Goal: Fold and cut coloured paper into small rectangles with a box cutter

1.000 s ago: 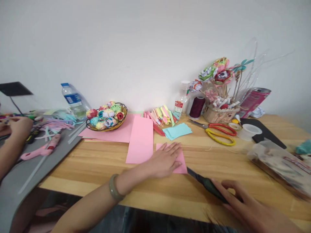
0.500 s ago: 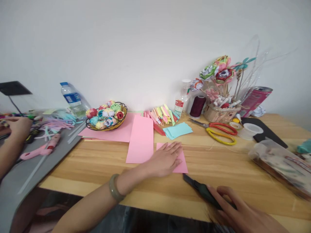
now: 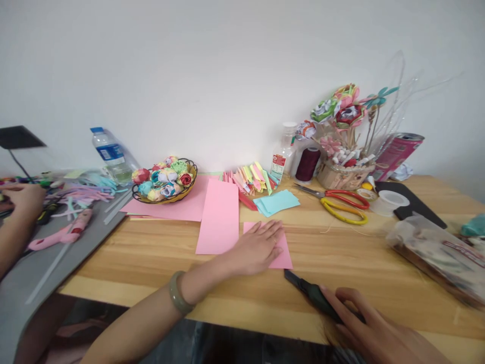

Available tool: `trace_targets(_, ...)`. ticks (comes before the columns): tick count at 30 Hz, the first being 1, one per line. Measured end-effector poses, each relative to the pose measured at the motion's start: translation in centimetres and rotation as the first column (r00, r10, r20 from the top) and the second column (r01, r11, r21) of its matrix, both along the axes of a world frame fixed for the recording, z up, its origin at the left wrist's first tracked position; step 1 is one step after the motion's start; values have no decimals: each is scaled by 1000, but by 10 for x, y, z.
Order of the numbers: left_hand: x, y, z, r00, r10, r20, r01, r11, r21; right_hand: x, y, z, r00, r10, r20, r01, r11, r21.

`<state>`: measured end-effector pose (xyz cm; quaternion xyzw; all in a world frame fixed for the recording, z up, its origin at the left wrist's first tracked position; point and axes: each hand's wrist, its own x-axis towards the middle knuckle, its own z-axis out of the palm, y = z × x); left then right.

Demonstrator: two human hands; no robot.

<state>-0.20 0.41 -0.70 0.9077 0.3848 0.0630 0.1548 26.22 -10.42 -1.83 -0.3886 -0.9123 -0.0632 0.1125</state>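
Observation:
Flat on a small piece of pink paper (image 3: pixel 284 258) lies my left hand (image 3: pixel 257 247), its fingers stretched out and pressing the sheet to the table. My right hand (image 3: pixel 371 323) is wrapped round a dark utility knife (image 3: pixel 316 298), whose tip is close to the paper's lower right corner. Left of my left hand, a longer pink strip of paper (image 3: pixel 220 217) overlaps a larger pink sheet (image 3: pixel 182 212). Light blue paper slips (image 3: pixel 278 203) and a bundle of folded coloured paper (image 3: pixel 252 179) lie just beyond my left hand.
Scissors (image 3: pixel 341 202) with red and yellow handles lie at the right, near a clear plastic bag (image 3: pixel 435 253). Behind stand a basket of paper flowers (image 3: pixel 164 184), a thread spool (image 3: pixel 307 166) and bottles. Another person's hand (image 3: pixel 26 202) is at the left, above a pink glue gun (image 3: pixel 64 233).
The whole view has shifted very slightly. My left hand stays flat on the pink paper, and my right hand keeps the utility knife at nearly the same spot.

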Motion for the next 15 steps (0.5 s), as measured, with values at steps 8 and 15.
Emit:
trace_targets(8, 2, -5, -6, 998, 32, -50, -29, 998, 61, -11, -1, 3, 996, -86, 10, 86, 979, -183)
trace_targets(15, 2, -8, -7, 996, 38, -82, -30, 995, 99, -24, -1, 8, 996, -82, -21, 78, 987, -141)
